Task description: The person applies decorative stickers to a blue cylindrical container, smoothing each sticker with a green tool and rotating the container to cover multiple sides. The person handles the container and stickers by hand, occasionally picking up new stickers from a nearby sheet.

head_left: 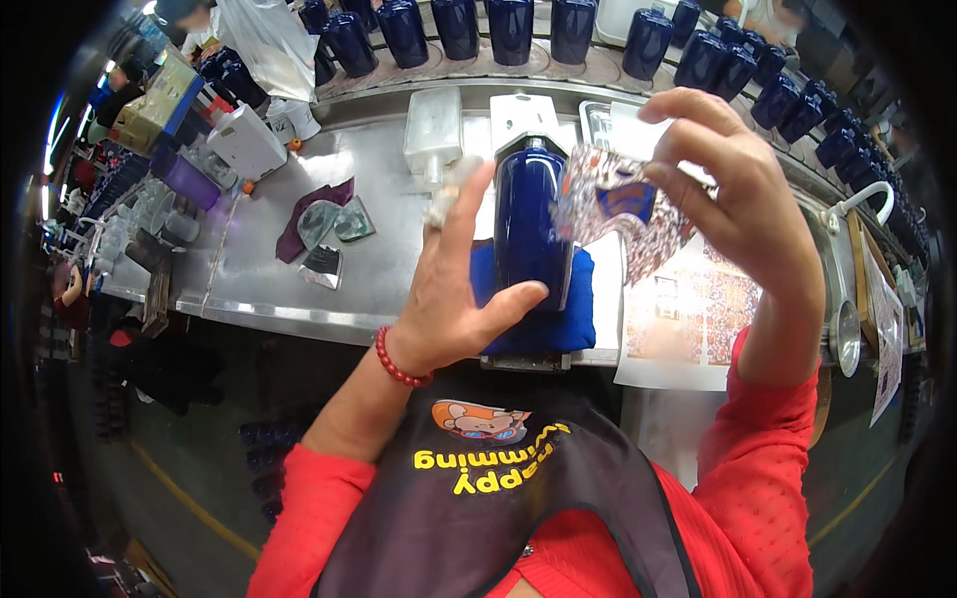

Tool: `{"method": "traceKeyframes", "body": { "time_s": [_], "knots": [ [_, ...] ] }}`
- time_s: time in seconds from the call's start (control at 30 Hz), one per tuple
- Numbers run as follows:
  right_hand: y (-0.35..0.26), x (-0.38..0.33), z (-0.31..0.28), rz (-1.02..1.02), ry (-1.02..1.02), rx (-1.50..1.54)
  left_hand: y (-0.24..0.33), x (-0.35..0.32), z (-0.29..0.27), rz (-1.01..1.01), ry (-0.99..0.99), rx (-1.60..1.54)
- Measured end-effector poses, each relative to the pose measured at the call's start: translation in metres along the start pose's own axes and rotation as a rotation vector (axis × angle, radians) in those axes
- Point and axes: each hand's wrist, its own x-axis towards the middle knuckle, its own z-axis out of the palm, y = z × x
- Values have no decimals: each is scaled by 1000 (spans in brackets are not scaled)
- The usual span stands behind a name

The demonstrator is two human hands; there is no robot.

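One glossy bottle (528,214), judged slippery and best held round its sides, is seen over blue cloth (543,335) beside the spread, empty left hand (447,289), while a speckled sheet (650,241), judged thin and flexible, is pinched by the right hand (736,189).

The patterned sheet (648,239), blurred along its left edge, overlaps and hides part of the blue bottle's (528,224) right side; several rear bottles (510,32) are cropped by the upper edge.
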Motion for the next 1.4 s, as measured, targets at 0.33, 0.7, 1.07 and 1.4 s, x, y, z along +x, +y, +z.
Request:
{"method": "traceKeyframes", "body": {
  "time_s": [0.33, 0.7, 1.07, 1.4],
  "knots": [
    [-32, 0, -2, -19, -1, 222, 29, 66, -40, 57, -468, -253],
    [40, -18, 110, 459, -95, 548, -66, 52, -10, -256, -223, -42],
    [59, -17, 138, 497, -4, 460, -97, 53, 13, -435, -133, -221],
    [57, -21, 148, 416, 234, 155, -105, 47, 27, -503, 111, -311]
  ]
}}
